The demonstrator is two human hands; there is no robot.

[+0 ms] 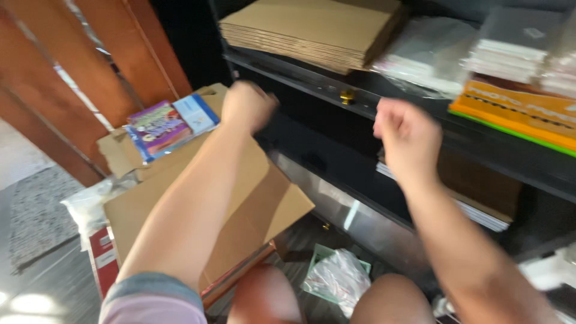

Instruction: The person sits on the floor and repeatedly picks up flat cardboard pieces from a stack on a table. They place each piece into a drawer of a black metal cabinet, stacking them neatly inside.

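Head-camera view, left to right: beyond the person's left hand (247, 105) lie colourful flat packets (165, 127) on an opened-out cardboard box (252, 210), just to that hand's left and slightly below it. The left hand is clenched into a loose fist over the box's far edge, with nothing visibly in its grip, though motion blur makes this hard to confirm. The right hand (407, 137) is likewise curled, raised in front of the dark shelf unit (360, 99), below a stack of flattened cardboard sheets (318, 30); whether it pinches anything cannot be told. Both hands seem to be mid-reach toward the shelving, so the step looks like fetching stock. Any pick would call for an opened hand first. A crumpled plastic bag (339, 276) lies beneath, between the knees.
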